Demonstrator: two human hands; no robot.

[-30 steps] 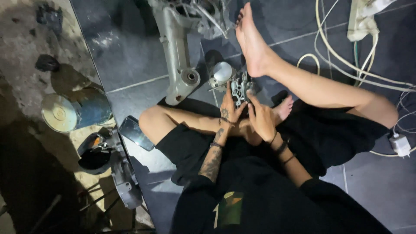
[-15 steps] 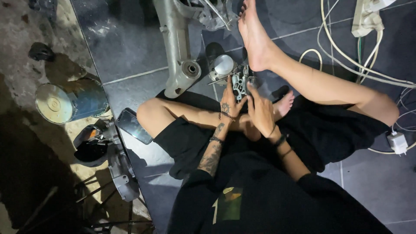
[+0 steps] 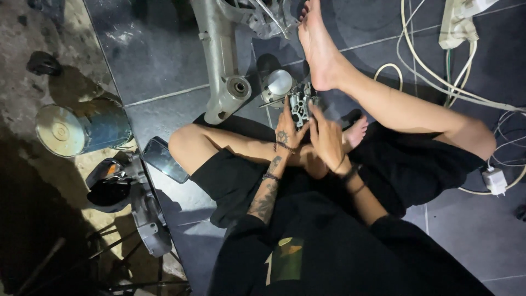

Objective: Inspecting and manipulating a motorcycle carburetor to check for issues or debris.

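Held part: a small metal carburettor-like casting (image 3: 301, 107), grey and silver, with ports, screws and little projections; fine detail is too small to make out.
Where it is: upper middle of the frame, raised just above the person's crossed shins, between both hands and close below the bare foot (image 3: 318, 46).
Left hand (image 3: 289, 131): closed around the casting's left and lower side, fingers up along its body, a tattoo on the back of the hand.
Right hand (image 3: 327, 137): wrapped on the casting's right side, fingertips pressed to its edge; both hands grip the same piece.
Handling: probably dense and heavy for its bulk, rigid, with sharp corners; it may be oily and so slippery, though the pictures do not show that plainly. Thin levers and nozzles look easy to bend.
Where to hold: by the solid main body, palms on the flat flanks, clear of the protruding bits.
Near it: a round shiny metal bowl-shaped part (image 3: 279, 83) just to its left on the dark tiled floor (image 3: 164, 60), touching or nearly so.
Further off: a long grey cast arm (image 3: 222, 66) at upper middle, a tin can (image 3: 82, 129) on its side at left, a phone (image 3: 164, 159) by the knee, white cables (image 3: 438, 82) at upper right.
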